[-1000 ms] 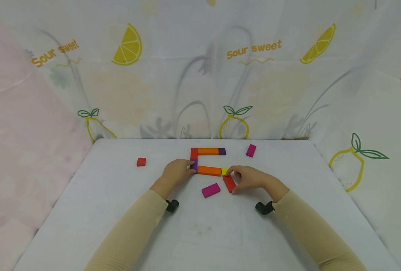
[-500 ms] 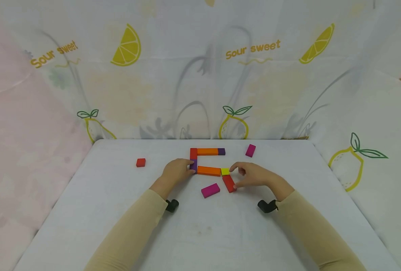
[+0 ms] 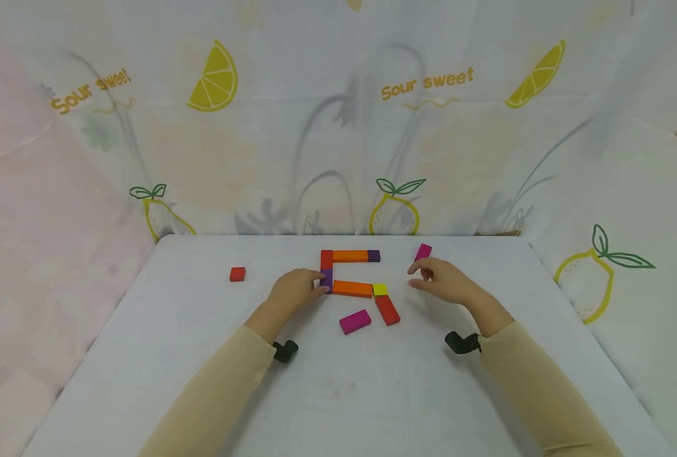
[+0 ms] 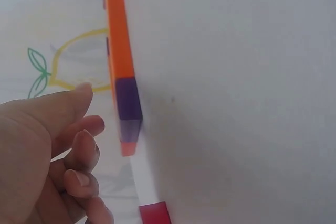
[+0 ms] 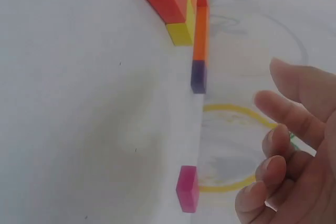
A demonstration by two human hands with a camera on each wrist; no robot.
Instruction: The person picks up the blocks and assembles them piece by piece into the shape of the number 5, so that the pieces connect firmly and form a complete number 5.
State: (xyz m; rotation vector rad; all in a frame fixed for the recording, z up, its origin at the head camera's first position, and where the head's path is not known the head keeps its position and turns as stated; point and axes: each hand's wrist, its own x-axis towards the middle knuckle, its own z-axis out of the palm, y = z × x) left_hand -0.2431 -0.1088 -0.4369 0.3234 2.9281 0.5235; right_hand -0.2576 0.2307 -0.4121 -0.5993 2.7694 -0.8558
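My left hand (image 3: 294, 291) is at the left side of the dark purple block (image 4: 128, 97), fingers loosely bent. In the left wrist view a gap shows between its fingertips and that block. My right hand (image 3: 447, 282) hovers over the table with thumb and fingers apart, holding nothing. It partly covers a magenta block (image 3: 423, 251) in the head view. Between the hands, red (image 3: 327, 258), purple and orange blocks (image 3: 352, 289) lie joined. A small yellow block (image 3: 380, 290) ends the lower row, and a slanted red block (image 3: 387, 310) lies against it.
An upper orange block (image 3: 350, 256) ends in a small purple block (image 3: 374, 256). A loose magenta block (image 3: 355, 322) lies in front, and a small red block (image 3: 237, 274) far left. A lemon-print cloth (image 3: 338, 127) hangs behind the white table (image 3: 338, 393).
My right hand has let go of the slanted red block and moved right and away, towards the far magenta block. My left hand has shifted slightly left.
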